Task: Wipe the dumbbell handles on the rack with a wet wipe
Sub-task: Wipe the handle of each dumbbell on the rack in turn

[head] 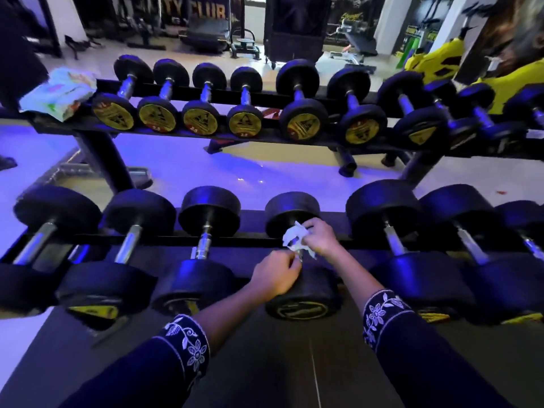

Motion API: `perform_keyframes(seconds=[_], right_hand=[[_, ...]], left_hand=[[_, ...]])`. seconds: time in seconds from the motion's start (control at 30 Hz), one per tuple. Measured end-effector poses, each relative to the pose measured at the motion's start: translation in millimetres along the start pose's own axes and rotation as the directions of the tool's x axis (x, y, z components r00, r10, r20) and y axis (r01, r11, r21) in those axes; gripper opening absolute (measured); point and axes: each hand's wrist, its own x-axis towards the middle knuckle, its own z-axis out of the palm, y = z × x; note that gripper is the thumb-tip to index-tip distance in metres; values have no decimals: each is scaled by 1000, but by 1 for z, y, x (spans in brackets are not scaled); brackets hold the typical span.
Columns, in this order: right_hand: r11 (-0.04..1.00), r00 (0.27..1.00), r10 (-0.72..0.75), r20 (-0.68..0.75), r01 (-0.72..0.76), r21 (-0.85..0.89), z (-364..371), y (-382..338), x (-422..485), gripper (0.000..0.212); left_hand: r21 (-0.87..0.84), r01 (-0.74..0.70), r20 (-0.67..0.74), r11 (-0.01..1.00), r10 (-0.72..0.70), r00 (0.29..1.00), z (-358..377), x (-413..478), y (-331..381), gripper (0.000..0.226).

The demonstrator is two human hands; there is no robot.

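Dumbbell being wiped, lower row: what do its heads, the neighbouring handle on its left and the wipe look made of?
Heads: matte black, probably rubber-coated; dull surface, rounded edges. Neighbouring handle: bright metal, likely chromed steel; mirror-like glints. Wet wipe: thin white sheet, seemingly nonwoven; soft crumpled folds.

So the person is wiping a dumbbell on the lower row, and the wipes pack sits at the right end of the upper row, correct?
Not quite: the head view shows the wipes pack at the left end of the upper row. The right hand does hold a white wipe on a lower-row dumbbell.
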Motion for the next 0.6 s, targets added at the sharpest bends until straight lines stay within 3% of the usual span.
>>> perform_keyframes(seconds=[0.13, 0.3, 0.6], right_hand=[[996, 995, -75, -66, 78, 40, -2, 16, -2, 28], [991, 995, -90, 32, 93, -98, 13, 28, 1, 17], [991, 996, 62, 59, -55, -121, 15, 29, -5, 17]], left_hand=[[-16, 84, -58, 996, -85, 995, 21, 1, 15, 41], [-46, 120, -99, 992, -124, 987, 21, -1, 13, 44], [-44, 87, -92, 995, -90, 992, 22, 4, 7, 43]])
